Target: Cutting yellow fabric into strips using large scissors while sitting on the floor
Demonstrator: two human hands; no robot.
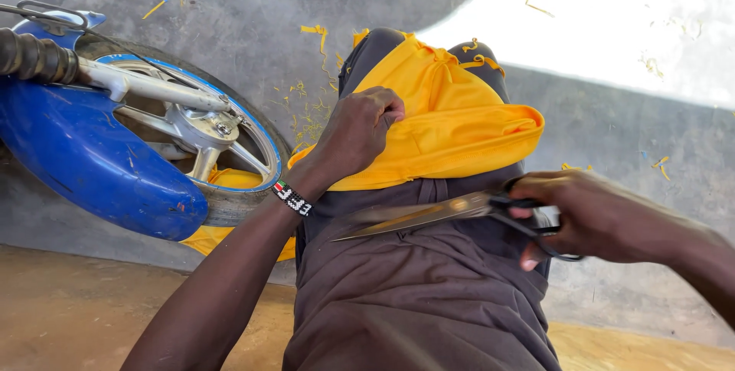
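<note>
Now, left hand point(358, 130) pinching yellow cloth point(452, 130); right hand point(593, 214) gripping scissors point(429, 214)

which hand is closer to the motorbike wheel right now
Left. The left hand grips the yellow cloth on the lap, just beside the wheel. The right hand holds the scissors on the far side of the lap, well away from it.

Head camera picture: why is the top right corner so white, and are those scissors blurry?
Head view: sunlight on the floor blows out to white glare; the scissors in the right hand look motion-blurred; the left hand on the yellow cloth stays sharp.
</note>
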